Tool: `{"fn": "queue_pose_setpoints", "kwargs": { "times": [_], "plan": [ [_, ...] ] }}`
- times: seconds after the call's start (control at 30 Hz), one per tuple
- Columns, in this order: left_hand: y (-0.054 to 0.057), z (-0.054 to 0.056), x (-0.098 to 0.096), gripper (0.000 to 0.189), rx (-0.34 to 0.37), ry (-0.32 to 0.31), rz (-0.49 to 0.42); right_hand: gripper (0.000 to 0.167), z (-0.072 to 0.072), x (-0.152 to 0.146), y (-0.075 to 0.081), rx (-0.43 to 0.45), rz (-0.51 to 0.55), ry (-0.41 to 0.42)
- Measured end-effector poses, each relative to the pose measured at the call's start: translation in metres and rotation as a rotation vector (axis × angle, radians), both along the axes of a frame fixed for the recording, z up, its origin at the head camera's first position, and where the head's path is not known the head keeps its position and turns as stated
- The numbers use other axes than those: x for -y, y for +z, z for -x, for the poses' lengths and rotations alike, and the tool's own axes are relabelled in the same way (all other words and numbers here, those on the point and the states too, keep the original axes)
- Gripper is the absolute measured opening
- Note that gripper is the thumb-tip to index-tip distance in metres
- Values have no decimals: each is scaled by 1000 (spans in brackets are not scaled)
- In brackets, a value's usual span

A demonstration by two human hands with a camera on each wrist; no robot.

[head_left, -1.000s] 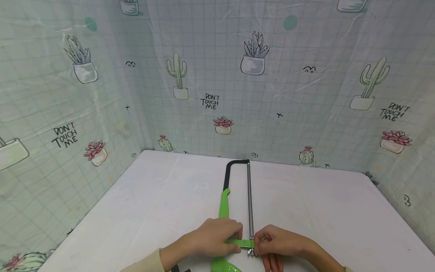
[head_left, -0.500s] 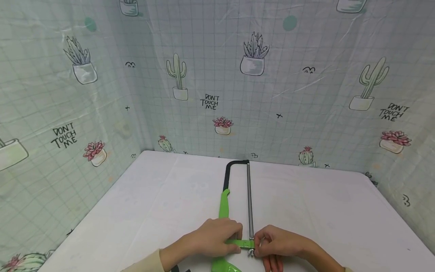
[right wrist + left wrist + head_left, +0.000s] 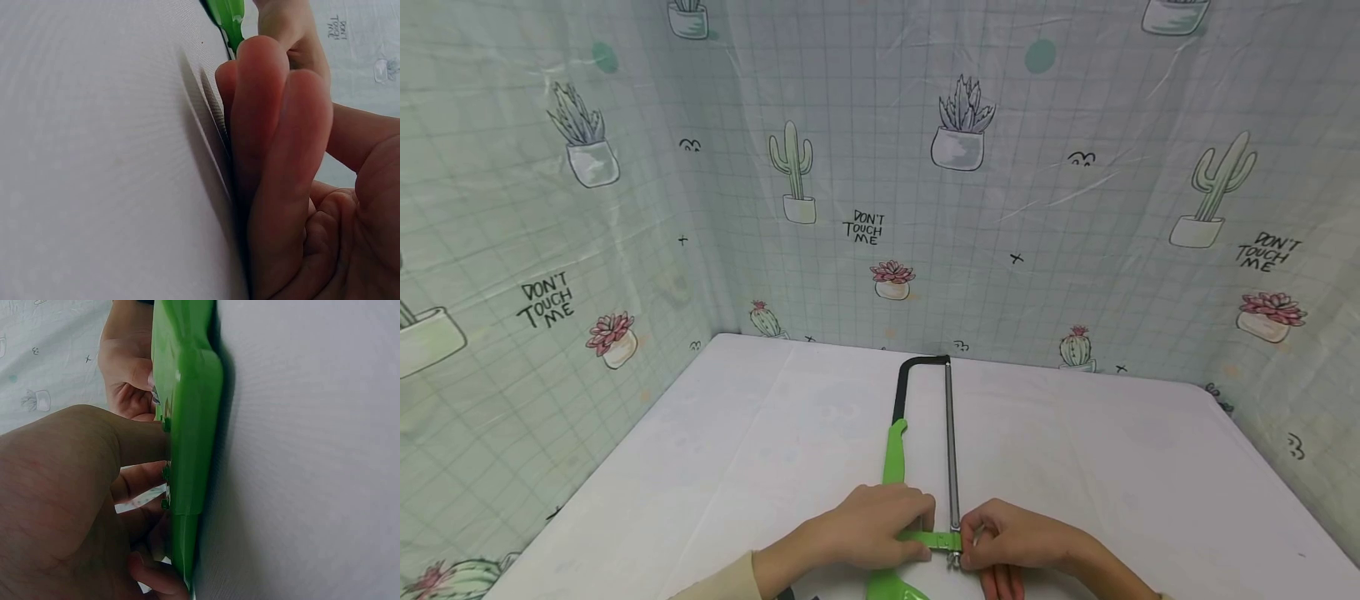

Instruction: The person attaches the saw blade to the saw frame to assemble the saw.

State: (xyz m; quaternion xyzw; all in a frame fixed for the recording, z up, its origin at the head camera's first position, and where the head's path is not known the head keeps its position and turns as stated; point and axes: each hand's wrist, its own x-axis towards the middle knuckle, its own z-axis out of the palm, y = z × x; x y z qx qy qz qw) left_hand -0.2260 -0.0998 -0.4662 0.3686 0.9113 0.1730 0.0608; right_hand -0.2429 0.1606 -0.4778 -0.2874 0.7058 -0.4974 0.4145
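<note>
A hacksaw lies flat on the white table, with a green handle and body (image 3: 894, 454), a black bowed front frame (image 3: 900, 392) and a straight grey blade (image 3: 951, 450). My left hand (image 3: 876, 525) grips the green body around its cross arm (image 3: 942, 540), thumb and fingers bent over it. At the arm's outer end, beside the blade's near end, sits a small metal wing nut (image 3: 954, 561). My right hand (image 3: 1022, 533) pinches at this nut with thumb and forefinger. Its other fingers (image 3: 284, 156) lie along the table in the right wrist view, hiding the pinch.
The white table (image 3: 1112, 467) spreads around the saw on both sides. A curtain (image 3: 850, 167) printed with potted cacti closes off the back and sides. Part of a dark object (image 3: 786, 593) shows at the bottom edge, left of the handle.
The wing nut has turned a little, its wings now looking narrower. Both hands and the saw keep their places; the head view has tipped very slightly.
</note>
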Motion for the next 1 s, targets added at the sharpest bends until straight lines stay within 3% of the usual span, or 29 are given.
{"fn": "queue_pose_setpoints", "kwargs": {
  "times": [1.0],
  "plan": [
    [-2,0,0,16,-14,-2,-2,8,0,-1,0,3,7,2]
  ]
}}
